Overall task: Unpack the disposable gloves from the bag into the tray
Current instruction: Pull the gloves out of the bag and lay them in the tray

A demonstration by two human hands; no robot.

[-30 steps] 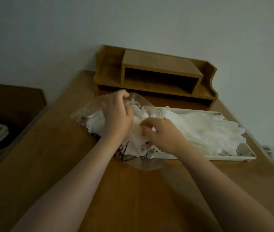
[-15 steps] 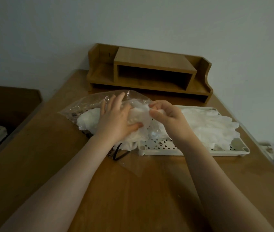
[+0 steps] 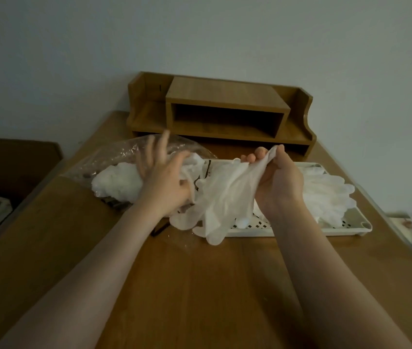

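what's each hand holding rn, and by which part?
Right hand pinches a disposable glove by its cuff end, fingers dangling. Left hand rests on the bag, no clear grip.

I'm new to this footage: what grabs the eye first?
The right hand pinches a white glove that dangles over the tray's near left end. The left hand rests at the clear bag of gloves, left of the tray.

Single head cam, wide-angle, above near edge of wooden desk [image 3: 199,285], looking forward and down. Close to the desk; wooden organizer [image 3: 221,114] at its far edge, wall behind.
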